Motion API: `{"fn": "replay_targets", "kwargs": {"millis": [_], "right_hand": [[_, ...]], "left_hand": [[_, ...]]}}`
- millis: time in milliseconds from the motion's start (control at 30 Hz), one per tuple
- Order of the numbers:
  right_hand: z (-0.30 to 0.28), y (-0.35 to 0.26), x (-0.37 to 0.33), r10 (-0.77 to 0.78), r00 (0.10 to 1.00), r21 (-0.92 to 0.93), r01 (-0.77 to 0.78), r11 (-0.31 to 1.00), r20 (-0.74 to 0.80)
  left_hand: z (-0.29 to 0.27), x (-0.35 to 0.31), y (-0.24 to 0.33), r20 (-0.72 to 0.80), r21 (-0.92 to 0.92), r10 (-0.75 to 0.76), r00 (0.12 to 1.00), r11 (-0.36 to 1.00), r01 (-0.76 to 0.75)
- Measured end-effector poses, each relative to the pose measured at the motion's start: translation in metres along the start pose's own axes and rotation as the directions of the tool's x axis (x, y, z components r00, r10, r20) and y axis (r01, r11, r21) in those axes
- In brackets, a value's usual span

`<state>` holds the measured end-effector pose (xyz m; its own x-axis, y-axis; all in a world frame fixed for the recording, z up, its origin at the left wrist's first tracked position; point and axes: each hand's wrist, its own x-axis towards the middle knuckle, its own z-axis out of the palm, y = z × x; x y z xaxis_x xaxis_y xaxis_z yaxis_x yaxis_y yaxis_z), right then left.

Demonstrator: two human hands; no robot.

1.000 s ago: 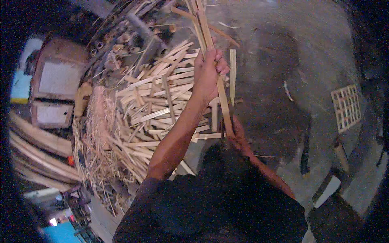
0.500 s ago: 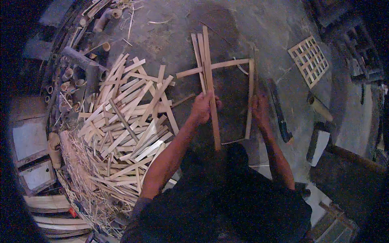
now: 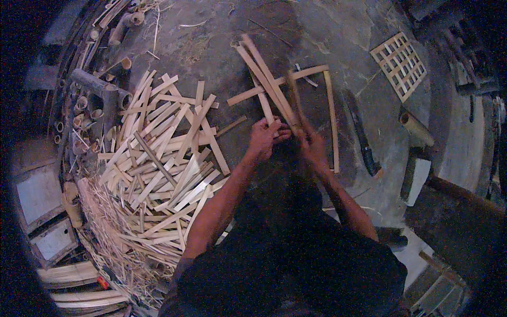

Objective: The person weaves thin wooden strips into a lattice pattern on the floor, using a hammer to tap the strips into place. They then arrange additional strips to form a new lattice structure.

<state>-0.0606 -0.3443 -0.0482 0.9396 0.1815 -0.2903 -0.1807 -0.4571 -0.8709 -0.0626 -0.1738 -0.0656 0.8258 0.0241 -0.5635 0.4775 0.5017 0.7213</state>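
My left hand is closed around the lower end of a flat bamboo strip. Beside it my right hand, somewhat blurred, grips a dark, blurred bamboo strip. Two long pale strips slant down between the hands; which hand bears them I cannot tell. Below them a crosswise strip lies on the floor, its right end meeting the top of a lengthwise strip. To the left spreads a large loose pile of cut bamboo strips.
A woven bamboo lattice lies at the far right. A long dark tool with a handle rests right of my right hand, near a bamboo tube. Bamboo culms line the left side, above fibrous shavings.
My right hand has swung left from the lengthwise strip to beside my left hand, bringing a thin strip with it. The long strips now tilt more to the left and have spread apart.
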Motion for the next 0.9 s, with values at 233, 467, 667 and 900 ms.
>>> {"fn": "replay_targets", "kwargs": {"millis": [233,467,667,900], "right_hand": [[-0.095,0.01,0.051,-0.086,0.985,-0.111,0.07,0.991,-0.148],[-0.145,0.041,0.092,0.069,0.95,0.022,-0.065,0.998,-0.306],[-0.217,0.154,0.106,-0.378,0.805,-0.71,-0.074,0.701,-0.457],[-0.056,0.015,0.073,-0.403,0.91,-0.305,0.413,0.858,0.099]], "left_hand": [[-0.005,-0.001,-0.016,0.07,0.08,0.036,0.997,0.996,-0.042],[-0.033,-0.008,-0.041,-0.128,0.419,0.195,0.972,0.899,-0.125],[-0.026,-0.047,-0.033,-0.095,0.737,0.434,0.896,0.636,-0.23],[-0.023,-0.06,-0.045,-0.141,0.604,0.281,0.949,0.784,-0.142]]}}
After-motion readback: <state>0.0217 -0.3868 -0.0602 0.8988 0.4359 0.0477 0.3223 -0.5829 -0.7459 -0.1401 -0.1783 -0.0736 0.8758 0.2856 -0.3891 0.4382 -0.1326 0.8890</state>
